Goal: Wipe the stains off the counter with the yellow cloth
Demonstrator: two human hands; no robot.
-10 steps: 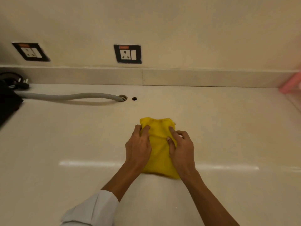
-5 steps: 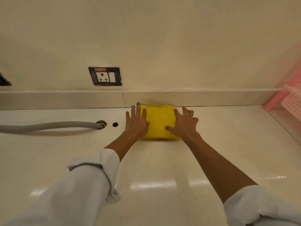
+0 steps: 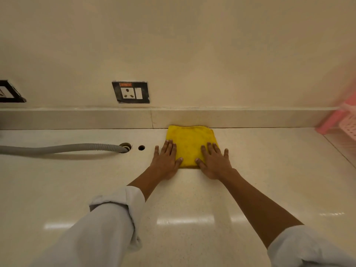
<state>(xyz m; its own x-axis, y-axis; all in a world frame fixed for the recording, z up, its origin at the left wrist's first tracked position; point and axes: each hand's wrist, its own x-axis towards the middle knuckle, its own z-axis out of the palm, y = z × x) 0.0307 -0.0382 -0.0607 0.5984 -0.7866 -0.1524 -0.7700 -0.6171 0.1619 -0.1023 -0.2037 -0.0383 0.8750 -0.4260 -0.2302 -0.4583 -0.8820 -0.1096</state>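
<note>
A folded yellow cloth (image 3: 189, 145) lies flat on the cream counter (image 3: 192, 199), its far edge touching the low backsplash. My left hand (image 3: 166, 161) rests flat at the cloth's left near corner, with the thumb and inner fingers on the fabric and the rest on the counter. My right hand (image 3: 213, 162) presses flat on the cloth's right near corner, fingers spread. Both arms are stretched far forward, with white sleeves rolled up. No stain shows clearly on the glossy surface.
A grey corrugated hose (image 3: 63, 148) runs from the left into a counter hole (image 3: 126, 146), with a smaller hole (image 3: 141, 147) beside it. A wall socket (image 3: 131, 92) sits above the backsplash (image 3: 250, 118). A pink basket (image 3: 344, 120) stands at the far right.
Both hands have pushed the cloth away from me across the counter until it met the backsplash. In the last half second my hands have slipped back to its near corners.
</note>
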